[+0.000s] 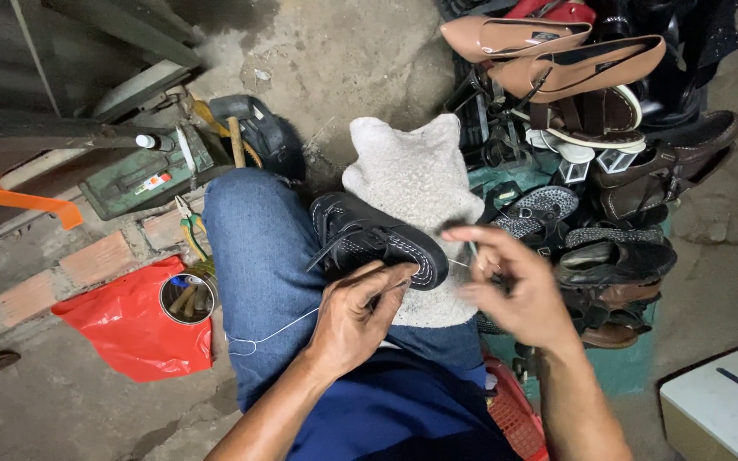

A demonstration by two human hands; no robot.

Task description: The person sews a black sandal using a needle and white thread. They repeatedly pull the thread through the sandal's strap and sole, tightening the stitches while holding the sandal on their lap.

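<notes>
The left hand (354, 318) is closed around a small tool, probably a needle or awl, though too little of it shows to tell which, and its knuckles rest against the near edge of the black shoe (375, 242). The right hand (510, 277) is blurred, with thumb and forefinger pinched together on what looks like the white thread (277, 329). That thread loops loosely down from the left hand and across the blue trouser leg (258, 256).

The shoe lies on its side on a white fleecy cloth (420, 179) spread over the knee, its sole rim showing a row of white stitches and its laces hanging loose.

The main risk, as I judge it, is the point slipping off the hard sole edge toward the left fingers, since they sit right at the stitch line. The slack loop on the leg could snag or knot when drawn tight, or tangle with the loose laces. The shoe is only propped on soft cloth, so a hard pull by the right hand might roll it off the knee.

Around the lap are a heap of shoes and sandals (591, 171) on the right, a tin of tools (187, 299) on a red plastic bag (134, 329), pliers (190, 229) and a hammer (237, 137) on the concrete floor (335, 51) to the left.
</notes>
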